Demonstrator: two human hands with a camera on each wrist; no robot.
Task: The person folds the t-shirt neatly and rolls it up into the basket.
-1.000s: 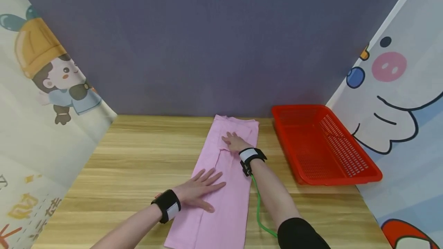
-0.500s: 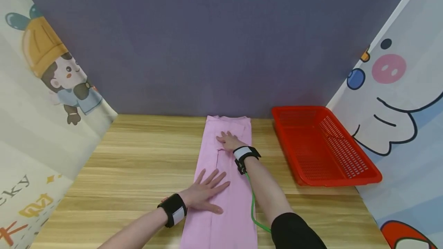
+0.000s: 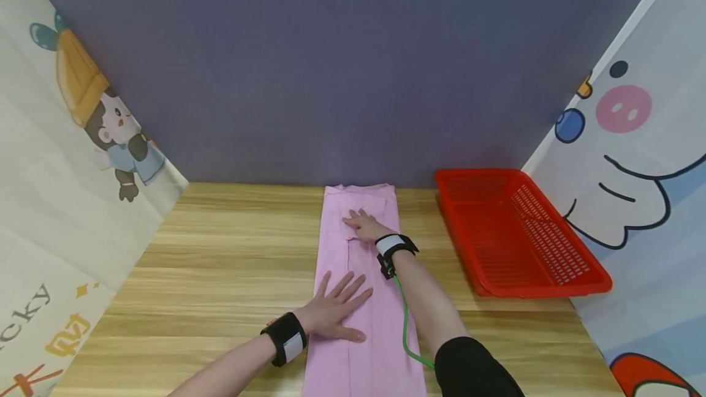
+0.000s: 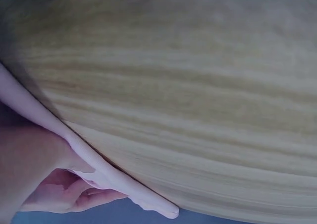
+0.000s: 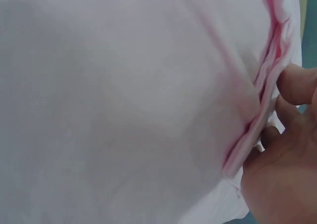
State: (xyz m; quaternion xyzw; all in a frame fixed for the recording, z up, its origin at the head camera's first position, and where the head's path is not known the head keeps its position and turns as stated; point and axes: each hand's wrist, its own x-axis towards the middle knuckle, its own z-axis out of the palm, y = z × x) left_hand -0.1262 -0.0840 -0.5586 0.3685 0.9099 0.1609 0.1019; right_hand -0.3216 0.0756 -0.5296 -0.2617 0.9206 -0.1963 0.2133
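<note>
A pink cloth point(image 3: 366, 372), folded into a long strip of several layers, runs from the table's back edge toward the front. My left hand point(image 3: 333, 311) lies on its nearer half with fingers spread. Farther up, my right hand point(image 3: 365, 225) rests on the upper part, just beyond a folded edge. The left wrist view shows the left hand point(image 4: 37, 169) low along the side of the cloth point(image 4: 119, 184). In the right wrist view, a thick layered edge of the cloth point(image 5: 148, 85) runs alongside the fingers of the right hand point(image 5: 285, 169).
A red plastic basket point(image 3: 485, 283) with perforated sides stands on the wooden table point(image 3: 231, 250) to the right of the cloth. A dark grey panel point(image 3: 331, 66) rises behind the table. A green cord point(image 3: 406, 323) hangs from the right wristband.
The cloth has turned from a slant to nearly straight: its far end has shifted left and its near end right. My left hand has moved right with it; the right hand slightly left.
</note>
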